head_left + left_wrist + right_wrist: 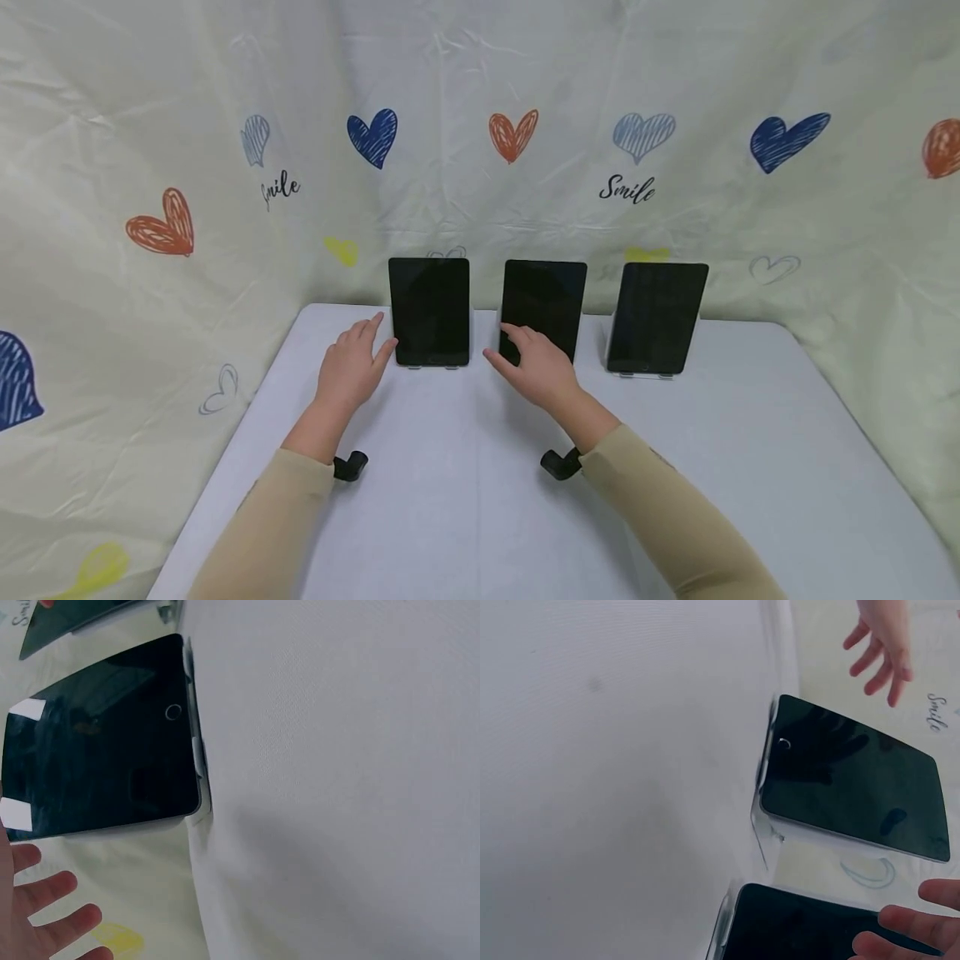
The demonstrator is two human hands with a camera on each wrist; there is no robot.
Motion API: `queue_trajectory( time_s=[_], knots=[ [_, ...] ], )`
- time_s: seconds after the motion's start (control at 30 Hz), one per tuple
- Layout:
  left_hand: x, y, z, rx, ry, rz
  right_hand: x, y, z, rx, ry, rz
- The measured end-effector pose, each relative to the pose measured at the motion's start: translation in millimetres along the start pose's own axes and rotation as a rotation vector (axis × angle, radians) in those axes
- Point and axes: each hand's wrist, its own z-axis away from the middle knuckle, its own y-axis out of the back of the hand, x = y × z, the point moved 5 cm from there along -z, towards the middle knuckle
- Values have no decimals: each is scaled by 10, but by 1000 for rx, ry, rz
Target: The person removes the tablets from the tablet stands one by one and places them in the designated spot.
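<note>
Three black tablets lean upright on stands along the back of a white table. The left tablet [429, 312] has my left hand [350, 367] at its left edge, fingers spread and thumb tip near the lower corner. My right hand [537, 367] is in front of the middle tablet [551, 292], covering its lower left part in the head view, with fingers extended. In the left wrist view the left tablet [105, 742] shows its round home button, and the left fingers [56, 889] are spread beside it. The right wrist view shows the right fingers [919, 922] over the middle tablet [780, 930].
The right tablet [657, 318] stands on a clear stand [647, 377] at the back right. A white cloth [420, 517] with a centre crease covers the table. Behind hangs a pale curtain [450, 200] printed with hearts. Black wrist devices [350, 466] are worn on both wrists.
</note>
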Motion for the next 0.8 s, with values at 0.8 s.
queue_trajectory(
  time_s=[0.8],
  knots=[
    [-59, -61, -303, -14, 134, 144, -284, -116, -402, 45, -146, -219]
  ],
)
